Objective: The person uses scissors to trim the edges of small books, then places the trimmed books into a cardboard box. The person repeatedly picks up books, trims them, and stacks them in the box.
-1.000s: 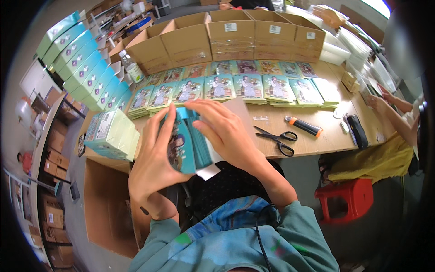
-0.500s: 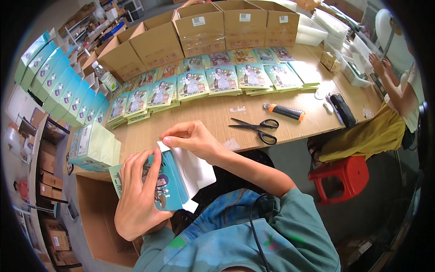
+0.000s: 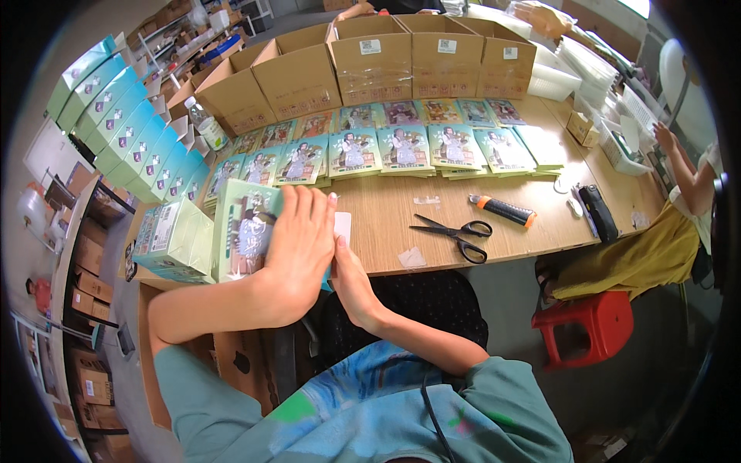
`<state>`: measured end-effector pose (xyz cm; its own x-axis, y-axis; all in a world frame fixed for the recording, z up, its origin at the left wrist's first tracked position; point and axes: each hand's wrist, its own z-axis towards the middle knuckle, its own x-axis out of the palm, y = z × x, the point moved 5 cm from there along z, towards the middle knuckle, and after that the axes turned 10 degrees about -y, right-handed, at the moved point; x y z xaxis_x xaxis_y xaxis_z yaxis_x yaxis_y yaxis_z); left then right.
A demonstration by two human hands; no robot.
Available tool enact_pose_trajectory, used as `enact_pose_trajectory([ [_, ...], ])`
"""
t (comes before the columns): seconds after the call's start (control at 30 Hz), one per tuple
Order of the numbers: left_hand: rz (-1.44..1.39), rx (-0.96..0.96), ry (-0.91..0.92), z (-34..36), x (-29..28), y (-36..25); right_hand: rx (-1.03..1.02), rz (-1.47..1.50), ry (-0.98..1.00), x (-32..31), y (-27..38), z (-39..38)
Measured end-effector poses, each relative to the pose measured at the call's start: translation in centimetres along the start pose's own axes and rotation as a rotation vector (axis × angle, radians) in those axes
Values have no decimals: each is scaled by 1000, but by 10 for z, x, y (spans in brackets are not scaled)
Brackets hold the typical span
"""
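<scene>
My left hand (image 3: 297, 247) lies over a pale green box (image 3: 245, 231) with an illustrated front and a clear glossy wrap, near the table's front left edge. Its fingers point away from me and sit close together. My right hand (image 3: 353, 287) presses from the right, palm turned inward, fingertips meeting the left hand's. Between the hands shows a white flap (image 3: 343, 224), with a bit of teal carton (image 3: 327, 279) lower down. Most of that carton is hidden by my hands. Left of them stands a block of pale green and teal boxes (image 3: 176, 241).
Scissors (image 3: 455, 233) and a black-and-orange utility knife (image 3: 502, 210) lie on the table (image 3: 378, 208). Rows of illustrated packets (image 3: 404, 150) stand before open cardboard boxes (image 3: 370, 73). A bottle (image 3: 204, 123) is left. At right are a black pouch (image 3: 598, 212), red stool (image 3: 587, 330) and another person's arm (image 3: 683, 166).
The teal carton, earlier tilted with its white flaps spread, is now mostly covered between my hands. My left hand has turned over and moved up; the pale green box's front has come into view.
</scene>
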<state>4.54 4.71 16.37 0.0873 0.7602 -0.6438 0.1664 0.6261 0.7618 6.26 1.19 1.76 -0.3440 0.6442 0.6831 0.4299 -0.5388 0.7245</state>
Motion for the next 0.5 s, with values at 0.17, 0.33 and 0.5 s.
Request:
enact_pose_trajectory([
  [0.17,221,14,-110,21,-13,-12,-36,281,-116,-7,13,11],
  [0.33,8,9,-367,24,-9,4,-133,336,-121,-27,46,22],
  [0.5,-128,119,-578,21,6,21,-19,273,50,-45,57,39],
])
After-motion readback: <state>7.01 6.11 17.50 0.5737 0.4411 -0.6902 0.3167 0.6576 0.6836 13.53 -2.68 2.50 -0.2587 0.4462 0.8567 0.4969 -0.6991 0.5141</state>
